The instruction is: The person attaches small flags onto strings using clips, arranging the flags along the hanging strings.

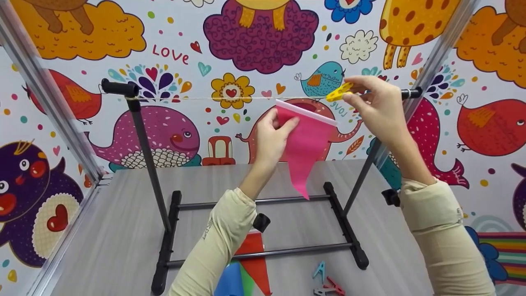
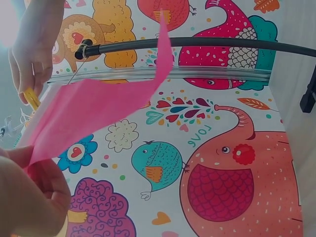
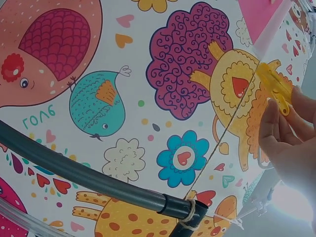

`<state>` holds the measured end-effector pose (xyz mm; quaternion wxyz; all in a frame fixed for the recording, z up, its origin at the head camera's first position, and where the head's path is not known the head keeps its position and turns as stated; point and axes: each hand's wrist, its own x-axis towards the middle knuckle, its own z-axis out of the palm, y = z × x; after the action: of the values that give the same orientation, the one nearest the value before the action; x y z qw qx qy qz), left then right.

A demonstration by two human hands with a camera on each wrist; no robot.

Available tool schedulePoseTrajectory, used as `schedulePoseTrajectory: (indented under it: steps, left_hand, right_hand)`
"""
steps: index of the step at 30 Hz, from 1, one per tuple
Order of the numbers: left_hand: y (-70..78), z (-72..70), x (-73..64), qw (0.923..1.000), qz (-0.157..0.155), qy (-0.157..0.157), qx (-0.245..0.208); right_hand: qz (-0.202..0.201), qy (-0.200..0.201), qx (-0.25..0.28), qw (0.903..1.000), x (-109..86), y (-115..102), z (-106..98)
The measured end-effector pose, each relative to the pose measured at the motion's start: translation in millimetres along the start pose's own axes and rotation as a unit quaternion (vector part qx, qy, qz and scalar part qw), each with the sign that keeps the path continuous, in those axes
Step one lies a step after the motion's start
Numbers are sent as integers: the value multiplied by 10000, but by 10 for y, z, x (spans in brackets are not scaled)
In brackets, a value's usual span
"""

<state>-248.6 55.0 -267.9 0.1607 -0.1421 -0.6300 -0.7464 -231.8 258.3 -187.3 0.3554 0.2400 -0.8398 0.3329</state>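
Observation:
My left hand (image 1: 272,139) pinches a pink pennant flag (image 1: 308,135) near its white top band, thumb in front. The flag hangs down to a curled point, its band slanting lower on the right. A thin string (image 1: 197,98) runs across just above it, strung on a black frame (image 1: 146,152). Higher and to the right, my right hand (image 1: 380,105) pinches a yellow clothespin (image 1: 339,92) between thumb and fingers, its tip right at the string. In the right wrist view the clothespin (image 3: 276,86) points toward the flag's white band (image 3: 266,42).
On the table (image 1: 111,230), between the frame's feet and below, lie a red flag (image 1: 255,263), a green flag (image 1: 247,279) and a blue piece (image 1: 231,281). To their right are a teal clothespin (image 1: 319,270) and a red clothespin (image 1: 335,285). A patterned wall stands behind.

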Motion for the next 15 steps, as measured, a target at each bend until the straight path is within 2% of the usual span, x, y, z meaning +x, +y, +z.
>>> schedulePoseTrajectory:
  steps: [8, 15]
  left_hand:
    - [-13, -14, -17, 10000, -74, -36, -26]
    - [-2, -21, -17, 10000, -19, -38, -31]
  right_hand:
    - [-498, 219, -439, 9976, 34, -3, 21]
    - [-784, 297, -466, 9954, 54, -20, 19]
